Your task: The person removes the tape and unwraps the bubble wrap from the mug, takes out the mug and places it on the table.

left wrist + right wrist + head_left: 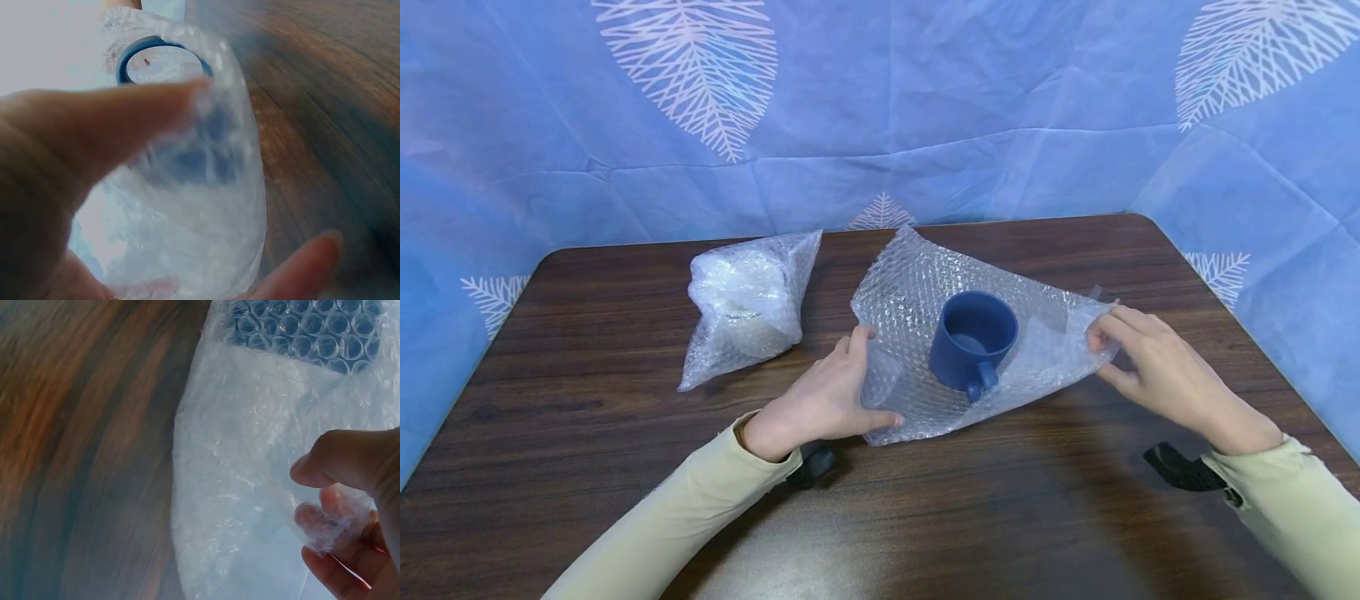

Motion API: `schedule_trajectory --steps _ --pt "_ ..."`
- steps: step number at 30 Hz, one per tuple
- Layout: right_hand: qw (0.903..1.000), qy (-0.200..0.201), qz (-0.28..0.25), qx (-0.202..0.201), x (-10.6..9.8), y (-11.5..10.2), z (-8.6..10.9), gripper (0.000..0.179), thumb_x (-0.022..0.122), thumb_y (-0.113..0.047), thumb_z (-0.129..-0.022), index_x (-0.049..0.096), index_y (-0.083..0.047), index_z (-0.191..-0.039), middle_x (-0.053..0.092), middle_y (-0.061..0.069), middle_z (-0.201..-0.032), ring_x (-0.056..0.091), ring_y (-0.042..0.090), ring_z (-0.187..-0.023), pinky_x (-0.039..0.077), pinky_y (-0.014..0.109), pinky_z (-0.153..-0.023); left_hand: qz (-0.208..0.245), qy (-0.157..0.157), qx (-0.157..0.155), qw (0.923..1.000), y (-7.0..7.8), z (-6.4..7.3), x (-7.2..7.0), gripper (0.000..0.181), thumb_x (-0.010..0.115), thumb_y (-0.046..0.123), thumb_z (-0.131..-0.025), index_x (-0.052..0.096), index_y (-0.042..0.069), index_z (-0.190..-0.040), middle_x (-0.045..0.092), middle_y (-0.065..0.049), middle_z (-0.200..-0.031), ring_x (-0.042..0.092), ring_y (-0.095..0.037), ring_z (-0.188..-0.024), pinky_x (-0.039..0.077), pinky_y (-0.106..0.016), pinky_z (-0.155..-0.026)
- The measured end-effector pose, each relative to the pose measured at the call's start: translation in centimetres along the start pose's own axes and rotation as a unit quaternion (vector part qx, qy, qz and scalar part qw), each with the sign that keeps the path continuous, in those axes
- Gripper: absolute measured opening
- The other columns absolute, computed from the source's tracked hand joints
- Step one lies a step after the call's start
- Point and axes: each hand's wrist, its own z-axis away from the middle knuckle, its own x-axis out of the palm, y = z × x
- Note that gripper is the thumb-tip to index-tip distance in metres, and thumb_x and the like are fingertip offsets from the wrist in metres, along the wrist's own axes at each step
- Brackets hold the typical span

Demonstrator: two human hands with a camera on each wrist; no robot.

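A dark blue mug (pixel 958 358) stands on a sheet of bubble wrap (pixel 917 275), its handle turned toward the front. My left hand (pixel 823 392) is at the sheet's left edge, thumb and fingers spread wide against it. In the left wrist view the mug (pixel 219 156) shows partly through the raised wrap, with a blurred finger across it. My right hand (pixel 1157 367) holds the sheet's right corner, lifted off the table. Its curled fingers show through the clear film in the right wrist view, the thumb (pixel 337 459) a little apart from them.
A bubble-wrapped bundle (pixel 745 308) with something pale inside lies to the left, beyond my left hand. Everything rests on a dark wood table (pixel 587 400) with rounded far corners. A blue leaf-patterned cloth (pixel 962 83) hangs behind it.
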Motion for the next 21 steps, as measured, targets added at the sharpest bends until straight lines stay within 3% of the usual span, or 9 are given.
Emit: schedule_trajectory --steps 4,9,15,21 --pt "0.9999 -0.004 0.003 0.012 0.1 0.4 0.2 0.041 0.073 0.01 -0.057 0.052 -0.01 -0.084 0.052 0.0 -0.083 0.046 0.015 -0.074 0.034 0.033 -0.07 -0.011 0.001 -0.003 0.9999 0.1 0.1 0.0 0.101 0.079 0.058 -0.069 0.031 0.004 -0.14 0.051 -0.018 -0.132 0.056 -0.033 -0.115 0.047 -0.045 -0.092" --pt "0.9995 -0.01 0.01 0.029 0.1 1.0 0.6 0.043 0.072 0.015 -0.055 0.052 -0.01 -0.083 0.053 0.002 -0.082 0.045 0.017 -0.073 0.034 0.04 -0.069 -0.023 -0.009 -0.01 0.9997 0.4 0.0 -0.2 0.1 0.071 0.071 -0.067 0.041 0.003 -0.135 0.06 -0.014 -0.121 0.061 -0.025 -0.105 0.05 -0.038 -0.085" --pt "0.9985 -0.026 0.016 0.045 0.2 1.5 1.2 0.042 0.069 0.019 -0.056 0.054 -0.01 -0.083 0.054 0.002 -0.081 0.043 0.015 -0.071 0.035 0.041 -0.066 -0.009 0.001 0.011 0.9999 0.5 -0.1 0.0 0.08 0.064 0.068 -0.076 0.053 0.004 -0.122 0.066 -0.007 -0.095 0.058 -0.011 -0.067 0.051 -0.03 -0.071" --pt "0.9962 -0.066 0.003 0.056 -1.0 1.0 1.2 0.045 0.047 0.021 -0.061 0.059 -0.013 -0.088 0.059 0.0 -0.089 0.037 0.008 -0.068 0.03 0.029 -0.065 0.004 0.003 0.035 0.9994 0.5 -0.1 -0.1 0.066 0.06 0.059 -0.086 0.057 0.001 -0.117 0.058 -0.003 -0.066 0.045 -0.009 -0.048 0.046 -0.027 -0.057"
